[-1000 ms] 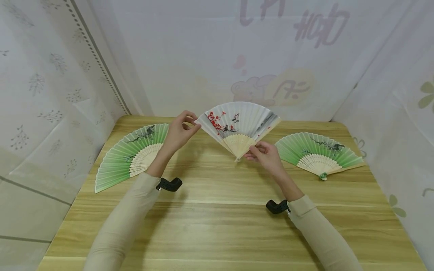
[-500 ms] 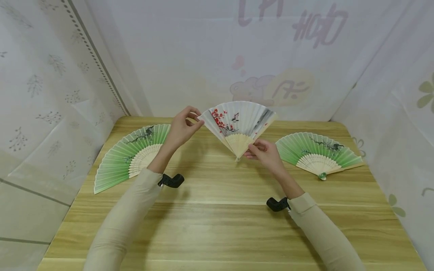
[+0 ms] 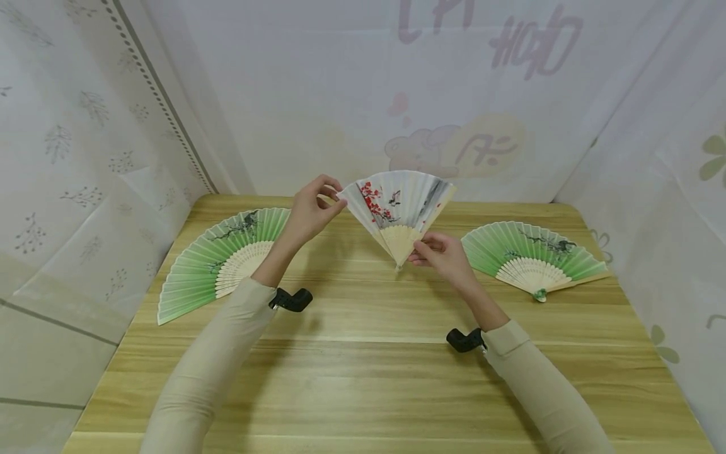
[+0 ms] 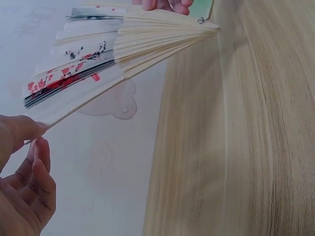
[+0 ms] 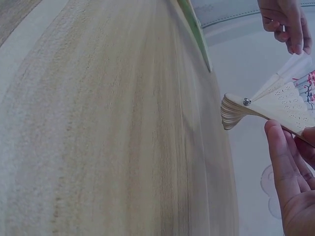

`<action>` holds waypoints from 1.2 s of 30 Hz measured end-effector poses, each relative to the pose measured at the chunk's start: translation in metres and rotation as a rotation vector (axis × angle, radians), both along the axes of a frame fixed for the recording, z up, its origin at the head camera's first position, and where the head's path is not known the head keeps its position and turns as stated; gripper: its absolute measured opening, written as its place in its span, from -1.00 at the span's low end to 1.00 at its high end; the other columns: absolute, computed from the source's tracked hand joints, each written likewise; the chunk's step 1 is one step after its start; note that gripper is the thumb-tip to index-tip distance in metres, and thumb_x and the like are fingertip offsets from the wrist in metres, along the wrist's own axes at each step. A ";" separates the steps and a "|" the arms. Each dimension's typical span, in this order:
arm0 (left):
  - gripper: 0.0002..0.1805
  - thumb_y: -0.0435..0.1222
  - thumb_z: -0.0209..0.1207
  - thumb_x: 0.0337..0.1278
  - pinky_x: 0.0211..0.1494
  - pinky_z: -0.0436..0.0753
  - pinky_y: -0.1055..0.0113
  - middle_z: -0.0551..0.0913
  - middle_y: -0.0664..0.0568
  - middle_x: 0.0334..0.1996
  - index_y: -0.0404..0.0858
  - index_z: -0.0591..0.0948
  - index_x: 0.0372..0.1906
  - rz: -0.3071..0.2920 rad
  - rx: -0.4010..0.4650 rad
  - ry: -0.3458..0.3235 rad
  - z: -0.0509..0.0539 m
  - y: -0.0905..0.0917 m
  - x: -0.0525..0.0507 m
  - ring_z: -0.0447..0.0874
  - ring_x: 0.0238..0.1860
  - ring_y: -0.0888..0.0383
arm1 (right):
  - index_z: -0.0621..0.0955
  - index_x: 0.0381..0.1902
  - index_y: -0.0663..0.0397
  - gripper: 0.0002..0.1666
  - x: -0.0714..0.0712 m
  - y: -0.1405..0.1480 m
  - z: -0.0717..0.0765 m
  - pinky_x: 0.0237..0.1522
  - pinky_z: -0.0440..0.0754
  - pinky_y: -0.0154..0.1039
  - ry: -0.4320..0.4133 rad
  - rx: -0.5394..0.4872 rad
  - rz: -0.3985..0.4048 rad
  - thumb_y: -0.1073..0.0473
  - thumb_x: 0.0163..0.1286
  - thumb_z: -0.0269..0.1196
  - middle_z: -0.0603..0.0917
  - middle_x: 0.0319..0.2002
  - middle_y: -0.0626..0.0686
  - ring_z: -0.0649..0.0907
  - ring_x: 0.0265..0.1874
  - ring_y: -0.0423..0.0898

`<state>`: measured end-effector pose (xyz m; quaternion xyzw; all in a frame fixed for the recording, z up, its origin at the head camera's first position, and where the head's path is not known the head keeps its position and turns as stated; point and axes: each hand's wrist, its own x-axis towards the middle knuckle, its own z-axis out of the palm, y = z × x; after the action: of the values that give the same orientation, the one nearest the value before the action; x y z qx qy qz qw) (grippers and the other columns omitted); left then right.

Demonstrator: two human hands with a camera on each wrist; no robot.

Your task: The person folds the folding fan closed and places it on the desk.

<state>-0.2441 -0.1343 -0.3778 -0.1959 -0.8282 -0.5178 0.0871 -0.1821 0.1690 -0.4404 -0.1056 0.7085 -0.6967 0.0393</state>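
Observation:
A white folding fan [image 3: 405, 202], painted with red blossoms and birds, is held up partly spread above the far middle of the table. My left hand [image 3: 313, 208] pinches its upper left corner between thumb and forefinger; in the left wrist view the thumb of the left hand [image 4: 22, 172] presses the end of the outer rib. Low on the fan's right side, my right hand [image 3: 447, 260] grips the outer bamboo rib near the pivot. In the right wrist view the metal rivet [image 5: 247, 102] shows at the fan's narrow end, with the right hand [image 5: 293, 182] below it.
A spread green fan [image 3: 195, 271] lies on the left of the wooden table [image 3: 363, 378], partly behind the left forearm. Another green fan [image 3: 539, 258] lies spread at the right. A printed white curtain [image 3: 317, 94] hangs behind the table.
The white fan has narrowed: my left hand has moved a little right with its left edge, and its right edge has come slightly inward. The green fans lie still.

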 end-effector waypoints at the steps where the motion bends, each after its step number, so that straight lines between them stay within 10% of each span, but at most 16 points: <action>1: -0.76 -0.39 0.32 0.31 -0.37 0.63 0.28 0.65 -0.12 -0.21 -0.29 0.57 0.00 -0.002 -0.002 -0.002 0.000 0.000 0.000 0.65 -0.42 -0.01 | 0.57 -0.16 0.59 -0.79 0.000 0.000 0.000 -0.18 0.74 -0.08 -0.003 0.001 0.001 0.39 0.50 0.22 0.68 -0.27 0.44 0.76 -0.29 0.16; 25: -0.79 -0.41 0.29 0.33 -0.41 0.60 0.30 0.64 -0.13 -0.23 -0.29 0.56 -0.01 -0.014 0.021 -0.009 -0.010 0.007 0.002 0.68 -0.40 -0.18 | 0.62 -0.20 0.55 -0.83 0.000 0.000 -0.002 -0.20 0.70 0.16 0.050 0.089 0.039 0.42 0.49 0.22 0.69 -0.37 0.41 0.68 -0.29 0.48; 36: -0.78 -0.41 0.29 0.33 -0.39 0.62 0.26 0.65 -0.14 -0.21 -0.29 0.57 0.01 -0.012 0.004 -0.007 -0.008 0.009 0.003 0.68 -0.41 -0.08 | 0.61 -0.17 0.55 -0.83 0.002 -0.004 0.000 -0.22 0.74 0.02 0.045 0.113 0.050 0.41 0.50 0.22 0.69 -0.35 0.40 0.75 -0.34 0.23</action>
<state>-0.2411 -0.1248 -0.3857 -0.1988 -0.8263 -0.5207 0.0817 -0.1803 0.1647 -0.4405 -0.1366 0.7445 -0.6518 0.0464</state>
